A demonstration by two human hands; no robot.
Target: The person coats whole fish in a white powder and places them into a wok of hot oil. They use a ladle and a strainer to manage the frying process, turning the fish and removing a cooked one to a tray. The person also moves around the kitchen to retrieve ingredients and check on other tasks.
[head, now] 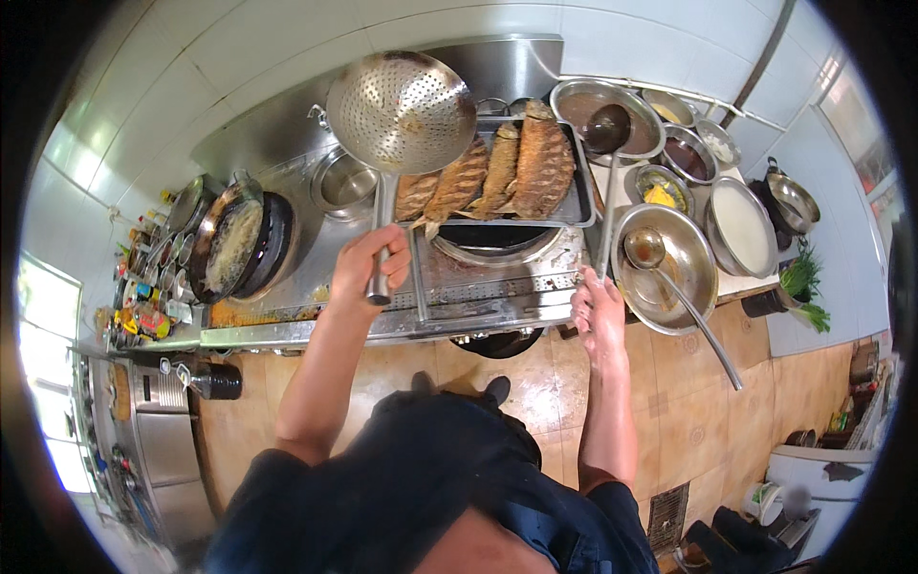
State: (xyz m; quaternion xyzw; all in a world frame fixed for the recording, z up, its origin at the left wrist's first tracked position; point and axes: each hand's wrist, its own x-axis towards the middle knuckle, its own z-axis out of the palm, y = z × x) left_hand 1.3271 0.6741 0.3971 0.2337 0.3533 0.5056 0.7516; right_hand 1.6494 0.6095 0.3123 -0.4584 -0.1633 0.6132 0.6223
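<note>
My left hand (pixel 371 264) grips the handle of a perforated metal skimmer (pixel 401 111), raised in front of the wall. Its bowl overlaps the left part of a metal tray (pixel 587 208) that carries several browned, scored whole fish (pixel 545 165). In my right hand (pixel 598 310) is the long handle of a ladle (pixel 608 130). The ladle's dark bowl hangs over a large metal basin of brownish liquid (pixel 574 107); whether it touches the liquid I cannot tell. Below the tray, a dark wok opening (pixel 495 237) is partly hidden.
To the left a wok (pixel 237 247) holds frothy, bubbling contents beside a metal pot (pixel 344 186). Bottles and seasoning containers (pixel 147 316) crowd the far left. On the right stand a metal bowl (pixel 670 308) with another ladle (pixel 645 249), a bowl of white liquid (pixel 744 226) and green herbs (pixel 803 283).
</note>
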